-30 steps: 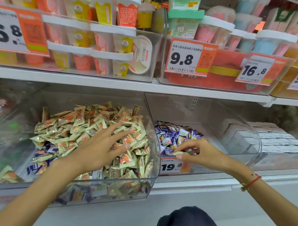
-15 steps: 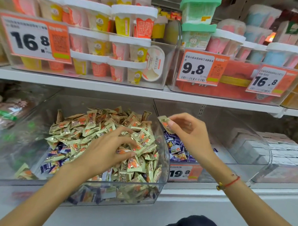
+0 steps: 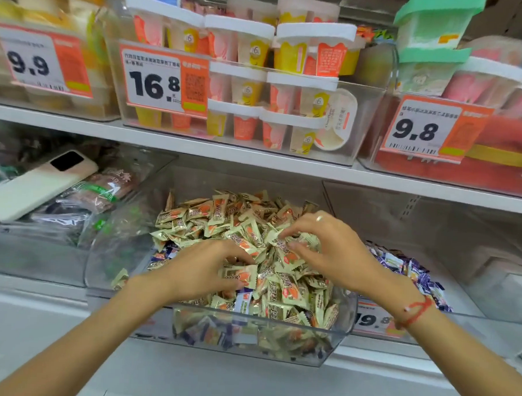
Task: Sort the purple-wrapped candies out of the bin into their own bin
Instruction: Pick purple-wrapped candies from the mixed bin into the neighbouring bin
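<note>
Over the middle clear bin (image 3: 342, 327), both hands are down in the pile of cream-and-orange wrapped candies (image 3: 237, 223). Right hand (image 3: 335, 255): fingers curled, fingertips (image 3: 293, 244) bunched on cream wrappers near the top of the heap, looks like a pinch on 1 candy but cannot tell if it's actually lifted. Left hand (image 3: 202, 270): fingers bent and dug in among the wrappers, thumb side against a cream candy (image 3: 240, 276); whether it grips anything is hidden, cannot tell. Red string bracelet (image 3: 416, 312) on the right wrist. Purple-wrapped candies (image 3: 164, 253) show through at the left edge of the heap and low behind the front wall of the bin, mostly buried; more purple ones already sit in the neighbouring bin (image 3: 473, 318) to the right, just beside this one. Step in hand, my read: raking through the cream pile to expose purple strays, sort clearly not finished. Next move calls for pushing cream wrappers aside, pinching a purple one cleanly without dragging others, then carrying it right over the divider wall. Price tag 19.8 (image 3: 374, 321) on the right bin front, white phone (image 3: 39, 185) resting on packets in the left bin, pudding cups (image 3: 249, 86) on the shelf above.
</note>
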